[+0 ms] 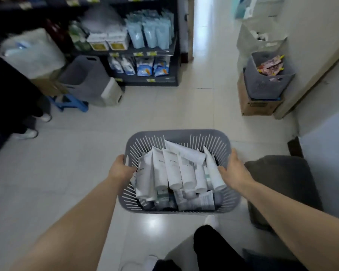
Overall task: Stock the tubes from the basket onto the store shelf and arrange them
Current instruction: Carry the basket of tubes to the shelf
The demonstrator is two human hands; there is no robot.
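A grey slatted basket (176,134) hangs above the floor between my two hands, full of several white tubes (172,173) lying jumbled on one another. My left hand (121,167) grips the basket's left rim, fingers curled over the edge. On the opposite rim, my right hand (233,169) holds on with the thumb inside. The dark store shelf (151,51) stands ahead at the upper left, stocked with blue pouches and boxes.
A person in dark trousers and white shoes (27,133) stands at the left by a blue stool (70,104) and grey bins. At the right, another grey basket (266,79) sits on a cardboard box (258,106). A dark seat (282,182) is beside my right arm.
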